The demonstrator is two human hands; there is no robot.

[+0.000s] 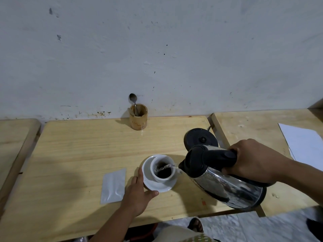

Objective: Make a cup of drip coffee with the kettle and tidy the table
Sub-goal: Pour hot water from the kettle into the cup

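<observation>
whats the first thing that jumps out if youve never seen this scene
The tilted steel kettle in the right hand, pouring a thin stream of water into the white cup of dark coffee on its saucer at the table's middle. The left hand steadies the saucer's near edge, with a silvery sachet lying flat to its left. At the wall, a spoon stands in a wooden holder.

Wood, steel, glazed ceramic.
Table [87, 145]: pale matt wood. Kettle [225, 186]: shiny steel body, matt blk plastic lid/handle. Cup [163, 170] & saucer [150, 182]: glossy white. Sachet [113, 186]: silvery foil.
</observation>
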